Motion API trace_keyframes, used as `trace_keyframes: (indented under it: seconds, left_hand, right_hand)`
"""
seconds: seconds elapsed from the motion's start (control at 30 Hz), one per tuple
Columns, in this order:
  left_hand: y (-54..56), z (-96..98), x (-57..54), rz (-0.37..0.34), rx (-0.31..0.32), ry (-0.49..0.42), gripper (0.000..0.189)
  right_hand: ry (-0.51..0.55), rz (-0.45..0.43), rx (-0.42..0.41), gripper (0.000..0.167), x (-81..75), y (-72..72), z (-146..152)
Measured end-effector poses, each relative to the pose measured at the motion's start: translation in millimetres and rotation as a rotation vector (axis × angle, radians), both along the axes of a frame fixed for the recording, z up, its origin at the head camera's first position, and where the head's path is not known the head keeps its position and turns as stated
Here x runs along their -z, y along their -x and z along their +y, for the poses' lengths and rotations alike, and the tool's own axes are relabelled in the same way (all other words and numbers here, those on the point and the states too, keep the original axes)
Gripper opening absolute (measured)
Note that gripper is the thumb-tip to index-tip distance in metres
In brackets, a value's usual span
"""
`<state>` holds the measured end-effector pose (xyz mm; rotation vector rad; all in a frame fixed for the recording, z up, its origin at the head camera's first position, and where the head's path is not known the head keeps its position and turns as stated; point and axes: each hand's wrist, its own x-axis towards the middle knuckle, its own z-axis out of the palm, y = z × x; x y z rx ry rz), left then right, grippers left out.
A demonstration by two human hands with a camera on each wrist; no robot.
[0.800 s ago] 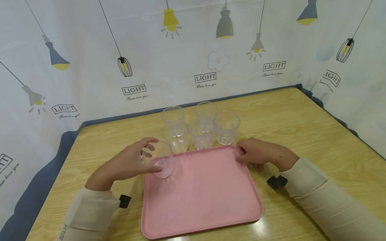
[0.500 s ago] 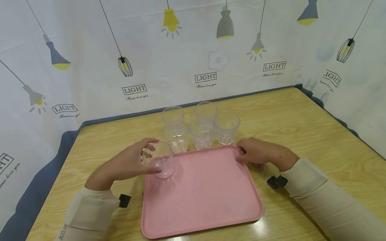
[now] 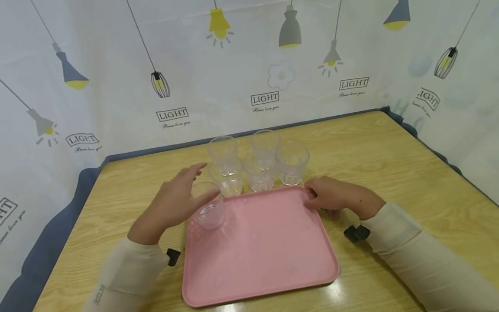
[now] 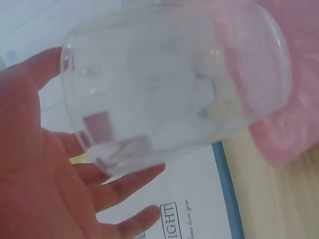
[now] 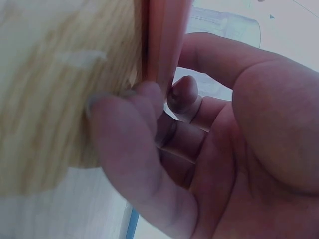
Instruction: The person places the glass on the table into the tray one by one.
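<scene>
A clear plastic tumbler (image 3: 211,216) stands upright on the far left corner of the pink tray (image 3: 261,251). My left hand (image 3: 173,201) is just above and beside it, thumb crossing the rim in the head view, the other fingers extended behind. In the left wrist view the palm and spread fingers lie apart from the side of the tumbler (image 4: 164,89), not wrapped round it. At the tray's far right corner, my right hand (image 3: 331,196) grips the edge; in the right wrist view its curled fingers meet the tray rim (image 5: 167,42).
Several more clear tumblers stand close together behind the tray, with one (image 3: 292,164) at the right of the group. Everything is on a wooden table (image 3: 374,160). A white curtain (image 3: 218,91) printed with lamps hangs along the table's back edge.
My left hand has loosened from the tumbler and risen slightly to the right, its thumb now up at the rim. The tumbler, tray and right hand keep their places.
</scene>
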<state>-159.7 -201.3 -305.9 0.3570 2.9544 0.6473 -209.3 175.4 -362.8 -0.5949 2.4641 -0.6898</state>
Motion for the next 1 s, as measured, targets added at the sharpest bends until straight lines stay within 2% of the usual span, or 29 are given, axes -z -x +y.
trace_keyframes:
  seconds: [0.13, 0.23, 0.53, 0.7, 0.87, 1.0]
  left_hand:
    - [8.8, 13.3, -1.4, 0.033, -0.031, 0.07, 0.083]
    - [15.9, 19.8, -3.4, 0.03, -0.042, 0.089, 0.083]
    - [33.3, 28.3, 1.9, -0.097, -0.059, 0.037, 0.094]
    - [38.2, 30.8, 7.6, -0.122, -0.082, 0.031, 0.1]
    - [41.9, 32.7, 15.1, -0.113, -0.109, 0.028, 0.099]
    - [42.3, 35.1, 16.8, -0.115, -0.132, 0.012, 0.104]
  right_hand:
    - [0.003, -0.003, 0.002, 0.028, -0.9, -1.8, 1]
    - [0.002, -0.001, 0.001, 0.028, -1.8, -2.0, 2]
    - [-0.009, -0.001, -0.009, 0.028, 1.7, 1.3, 0]
    - [-0.009, -0.009, -0.002, 0.027, 3.5, 1.0, -1]
    - [-0.012, -0.014, -0.002, 0.027, 2.4, 0.6, -1]
    - [-0.005, -0.008, -0.007, 0.027, 0.4, 1.1, -1]
